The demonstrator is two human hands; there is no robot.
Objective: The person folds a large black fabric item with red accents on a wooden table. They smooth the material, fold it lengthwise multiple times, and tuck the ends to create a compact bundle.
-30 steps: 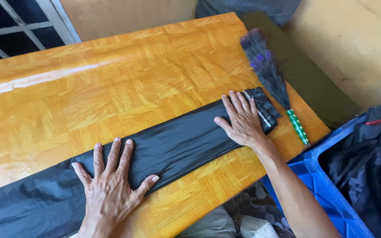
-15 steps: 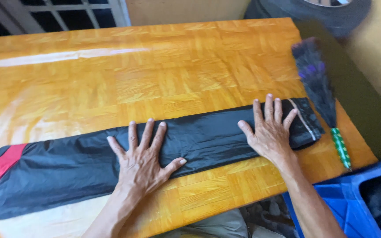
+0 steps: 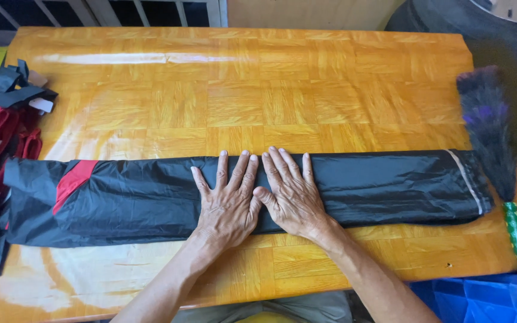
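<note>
On the glossy wooden table (image 3: 330, 90), the left hand (image 3: 228, 203) and right hand (image 3: 291, 197) press side by side, fingers (image 3: 243, 170) spread flat, on a folded black garment (image 3: 390, 185).

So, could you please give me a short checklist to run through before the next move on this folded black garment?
1. Both hands flat on the cloth: ok. The left hand and right hand lie side by side at the middle of the black garment.
2. Garment fully on the wooden table: ok for the right end; the left end by the red panel meets a pile of red and black cloth.
3. Long fold even: ok.
4. Feather duster free of the cloth: not ok, it lies at the right end.
5. Underside smooth: cannot tell.
</note>
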